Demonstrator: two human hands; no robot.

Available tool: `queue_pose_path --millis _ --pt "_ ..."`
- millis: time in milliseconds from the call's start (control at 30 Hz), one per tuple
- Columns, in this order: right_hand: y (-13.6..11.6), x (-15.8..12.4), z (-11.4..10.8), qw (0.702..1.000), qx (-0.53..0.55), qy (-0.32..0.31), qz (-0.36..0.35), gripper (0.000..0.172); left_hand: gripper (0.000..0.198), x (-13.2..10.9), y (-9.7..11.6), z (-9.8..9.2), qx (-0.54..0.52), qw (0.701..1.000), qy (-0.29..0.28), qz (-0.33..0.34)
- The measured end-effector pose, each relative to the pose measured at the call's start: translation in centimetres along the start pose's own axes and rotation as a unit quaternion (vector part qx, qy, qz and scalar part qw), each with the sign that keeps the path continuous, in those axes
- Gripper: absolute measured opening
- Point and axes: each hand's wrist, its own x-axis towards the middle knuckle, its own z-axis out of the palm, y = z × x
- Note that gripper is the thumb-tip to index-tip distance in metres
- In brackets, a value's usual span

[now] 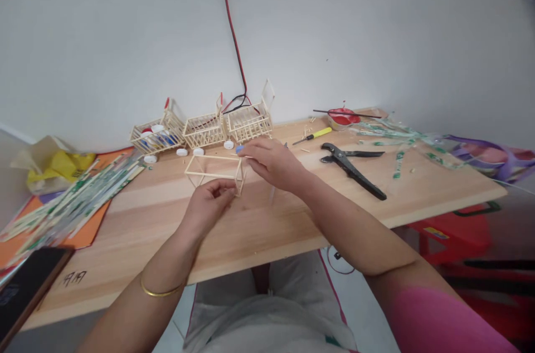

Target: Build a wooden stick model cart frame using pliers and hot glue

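A box-shaped frame of thin wooden sticks (209, 168) lies on the wooden board (259, 225). My left hand (208, 202) pinches the frame's near right corner, fingers closed. My right hand (271, 161) reaches over the frame's far right corner, fingers curled and pinching at its top edge, beside a small blue cap (239, 148). Behind the frame stand three finished stick baskets (204, 129) in a row against the wall.
Black pliers (351, 166) and a yellow-handled screwdriver (313, 135) lie to the right. A red dish with a stick across it (343, 117) sits at the back right. Packets of sticks (71, 202) lie at the left. White caps (181, 152) lie by the baskets. A dark phone (25, 289) lies front left.
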Motion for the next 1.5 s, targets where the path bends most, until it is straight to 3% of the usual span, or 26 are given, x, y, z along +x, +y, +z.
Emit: queue_pose_path --millis 67,133,267,300,400,467,533,600,700,833,967,1167,1400,1500 --pt "0.3 -0.1 -0.3 0.999 -0.012 0.016 0.043 0.024 0.022 -0.4 0.8 -0.3 0.034 0.999 -0.029 -0.008" --pt "0.5 -0.2 -0.4 0.996 -0.022 0.017 0.085 0.021 0.022 -0.9 2.0 -0.8 0.061 0.993 -0.097 -0.014" --pt "0.8 -0.3 -0.4 0.989 -0.024 -0.003 0.147 0.014 0.020 -1.8 3.7 -3.0 0.085 0.930 -0.354 -0.046" --pt "0.9 -0.3 -0.3 0.987 -0.022 -0.003 0.156 0.014 0.020 -2.0 3.8 -3.8 0.082 0.921 -0.379 -0.038" --pt "1.1 -0.3 -0.3 0.985 -0.016 0.009 0.173 0.015 0.034 -2.1 3.6 -6.0 0.005 0.952 -0.301 0.062" --pt "1.3 -0.3 -0.3 0.984 -0.010 0.015 0.178 0.016 0.046 -1.8 3.4 -7.1 -0.129 0.962 -0.202 0.129" --pt "1.5 -0.4 -0.2 0.984 0.000 0.015 0.180 0.017 0.042 -1.2 3.6 -7.9 -0.267 0.944 -0.104 0.165" --pt "1.6 -0.5 0.0 0.983 0.011 0.007 0.183 0.018 0.034 -0.3 3.8 -8.6 -0.384 0.905 0.005 0.183" --pt "1.5 -0.6 0.4 0.982 0.020 -0.014 0.189 0.019 0.028 1.5 3.6 -9.4 -0.464 0.868 0.106 0.142" --pt "1.3 -0.8 1.3 0.978 0.026 -0.070 0.194 0.020 0.032 3.4 2.2 -9.3 -0.409 0.877 0.253 -0.018" --pt "1.4 -1.1 2.4 0.975 0.036 -0.119 0.183 0.018 0.031 3.7 1.5 -8.0 -0.318 0.914 0.251 -0.021" --pt "2.2 -1.3 2.5 0.976 0.014 -0.126 0.180 0.025 0.038 3.0 1.5 -6.7 -0.243 0.960 0.139 0.007" --pt "1.3 -1.1 2.9 0.972 0.052 -0.147 0.177 0.025 0.041 2.4 1.9 -6.0 -0.204 0.974 0.102 -0.014" --pt "1.0 -1.1 3.6 0.974 0.079 -0.135 0.164 0.016 0.041 2.2 2.0 -5.9 -0.211 0.973 0.092 -0.019"
